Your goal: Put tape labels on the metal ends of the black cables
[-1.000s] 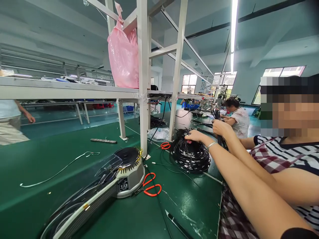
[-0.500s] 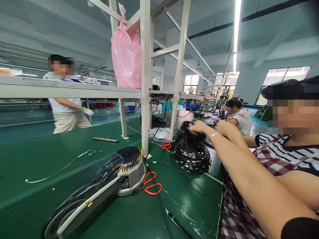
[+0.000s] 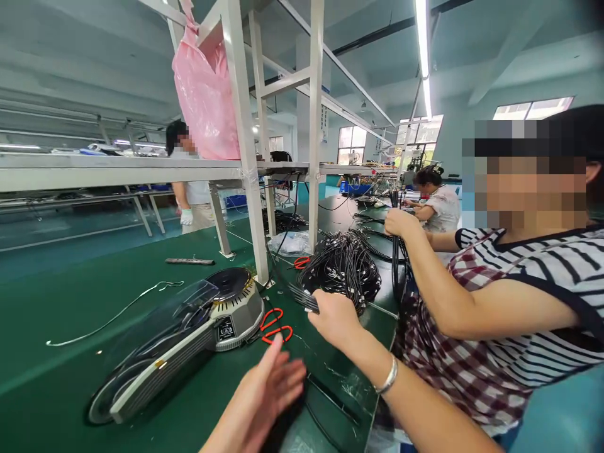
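My right hand (image 3: 336, 316), below a bracelet, is closed on a small bunch of black cables (image 3: 306, 298) with light tips, held above the green table near the cable pile. My left hand (image 3: 271, 387) is open, fingers apart and a little blurred, with nothing in it. It hovers low over the table, beside a pair of red-handled scissors (image 3: 278, 333) and a dark knife-like tool (image 3: 333, 397). Behind my right hand lies a large heap of black cables (image 3: 346, 261) with small pale ends.
A tape dispenser (image 3: 236, 318) stands at left, near a bent wire (image 3: 116, 314) and a metal strip (image 3: 189, 261). White rack posts (image 3: 250, 220) rise from the green table (image 3: 155, 251). At right, a co-worker's hand (image 3: 401, 223) grips hanging cables; more red-handled scissors (image 3: 302, 262) lie behind.
My right hand has drawn back from the heap towards me, bringing a bunch of cables. My left hand has come into view. The camera view has shifted; the person at the back moved right.
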Demonstrator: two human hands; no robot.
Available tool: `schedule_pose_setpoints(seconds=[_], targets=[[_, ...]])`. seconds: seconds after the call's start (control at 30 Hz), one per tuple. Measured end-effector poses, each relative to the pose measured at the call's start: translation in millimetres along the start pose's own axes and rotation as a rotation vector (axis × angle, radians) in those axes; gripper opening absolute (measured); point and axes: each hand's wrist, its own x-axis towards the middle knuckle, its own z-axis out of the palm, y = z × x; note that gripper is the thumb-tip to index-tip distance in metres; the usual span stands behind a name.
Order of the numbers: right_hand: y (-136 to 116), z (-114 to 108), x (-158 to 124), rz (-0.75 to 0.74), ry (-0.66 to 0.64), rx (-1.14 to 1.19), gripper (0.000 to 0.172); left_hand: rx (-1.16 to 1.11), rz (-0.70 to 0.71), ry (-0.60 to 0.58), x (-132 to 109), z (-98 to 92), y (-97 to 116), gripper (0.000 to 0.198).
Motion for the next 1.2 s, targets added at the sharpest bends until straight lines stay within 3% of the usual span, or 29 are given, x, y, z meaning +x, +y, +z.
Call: schedule_pose_setpoints(seconds=[0.07, 0.13, 0.27, 0.33, 0.37, 0.43, 0.5, 0.57, 0.67, 0.73, 0.87, 1.0, 1.1, 1.2], targets=[[2, -7, -7, 0.007, 0.027, 0.028, 0.014, -0.201, -0.005, -0.106, 46, 26.5, 20, 0.073], [3, -10, -17, -0.025, 0.019, 0.061, 0.017, -0.241, 0.004, -0.180, 79, 45.2, 36, 0.060], [13, 5, -47, -0.157, -0.038, 0.231, 0.022, -0.170, -0.014, -0.131, 108, 60.3, 49, 0.028], [35, 15, -56, -0.065, 0.090, 0.538, 0.031, -0.122, 0.011, -0.120, 110, 62.7, 50, 0.013], [50, 18, -57, 0.075, 0.200, 0.732, 0.037, -0.093, 0.033, -0.119, 108, 64.2, 51, 0.010], [83, 23, -52, 0.508, 0.406, 1.100, 0.041, -0.027, 0.090, -0.124, 103, 69.8, 52, 0.010], [112, 26, -37, 0.685, 0.364, 1.244, 0.046, 0.051, 0.155, -0.130, 96, 79.6, 55, 0.011], [128, 28, -18, 0.704, 0.232, 1.370, 0.048, 0.133, 0.224, -0.140, 88, 91.9, 57, 0.015], [127, 31, 11, 0.657, 0.040, 1.546, 0.048, 0.236, 0.330, -0.159, 74, 107.5, 64, 0.023], [118, 31, 26, 0.634, -0.020, 1.625, 0.041, 0.279, 0.399, -0.163, 63, 110.6, 71, 0.024], [96, 17, 37, 0.612, -0.046, 1.687, 0.022, 0.342, 0.511, -0.151, 27, 97.4, 89, 0.026], [60, -13, 16, 0.529, 0.003, 1.692, 0.015, 0.437, 0.654, -0.115, -29, 67.2, 93, 0.033], [26, -37, -19, 0.430, 0.046, 1.701, 0.025, 0.427, 0.640, -0.016, -79, 26.7, 72, 0.029], [-7, -52, -59, 0.337, 0.050, 1.781, 0.043, 0.222, 0.532, 0.073, -132, -28.7, 29, 0.028]])
